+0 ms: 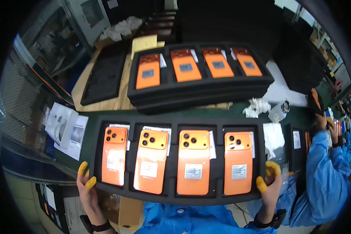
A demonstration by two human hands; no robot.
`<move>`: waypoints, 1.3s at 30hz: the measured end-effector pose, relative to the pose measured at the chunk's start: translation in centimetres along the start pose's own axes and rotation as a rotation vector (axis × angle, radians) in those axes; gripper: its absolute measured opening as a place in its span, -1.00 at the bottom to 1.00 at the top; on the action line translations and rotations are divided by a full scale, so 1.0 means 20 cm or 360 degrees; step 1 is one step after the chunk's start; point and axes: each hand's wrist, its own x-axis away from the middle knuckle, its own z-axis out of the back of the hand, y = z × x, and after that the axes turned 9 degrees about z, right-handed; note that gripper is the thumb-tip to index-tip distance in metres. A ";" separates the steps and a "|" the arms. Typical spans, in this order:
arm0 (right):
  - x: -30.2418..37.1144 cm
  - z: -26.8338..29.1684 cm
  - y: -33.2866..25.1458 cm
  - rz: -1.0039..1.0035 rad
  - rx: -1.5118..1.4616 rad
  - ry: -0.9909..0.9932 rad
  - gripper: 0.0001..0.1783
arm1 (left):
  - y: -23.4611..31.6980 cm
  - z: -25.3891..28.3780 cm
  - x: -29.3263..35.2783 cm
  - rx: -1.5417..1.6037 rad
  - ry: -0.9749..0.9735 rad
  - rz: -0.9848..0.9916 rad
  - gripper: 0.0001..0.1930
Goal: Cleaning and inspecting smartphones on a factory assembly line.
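Observation:
A long black foam tray (175,200) is held in front of me, gripped at its two short ends. My left hand (88,187) has its thumb and fingers closed on the left end, and my right hand (270,185) pinches the right end. Yellow covers sit on the fingertips of both. Several orange smartphones lie back side up in the tray's compartments, from the leftmost phone (115,171) to the rightmost phone (238,158). Each has a camera bump at its far end and a pale label on its back. White paper slips stick out beside the phones.
Beyond the tray, stacked black foam trays (199,87) carry more orange phones on a wooden board (121,99). Crumpled tissue (257,108) and a small bottle (279,112) stand right of it. White printed sheets (62,124) lie left. A co-worker's blue sleeve (323,171) is close on the right.

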 end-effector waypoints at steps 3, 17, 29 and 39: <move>0.17 -0.05 0.12 -0.0177 0.0190 0.0005 -0.40 | -0.11 0.14 0.05 -0.0031 -0.0015 0.0098 -0.27; 0.00 -0.56 0.05 0.0610 0.1837 -0.0731 -0.26 | -0.25 -1.10 0.21 -0.2199 -0.0416 -0.1143 -0.32; -0.05 -0.64 0.05 0.0308 0.1925 -0.0801 -0.14 | -0.35 -1.19 0.23 -0.2048 -0.0580 -0.0413 -0.06; -0.15 -0.48 0.01 -0.0283 -0.0420 -0.0632 -0.07 | -0.17 -1.06 0.12 0.0429 -0.0940 0.0630 0.11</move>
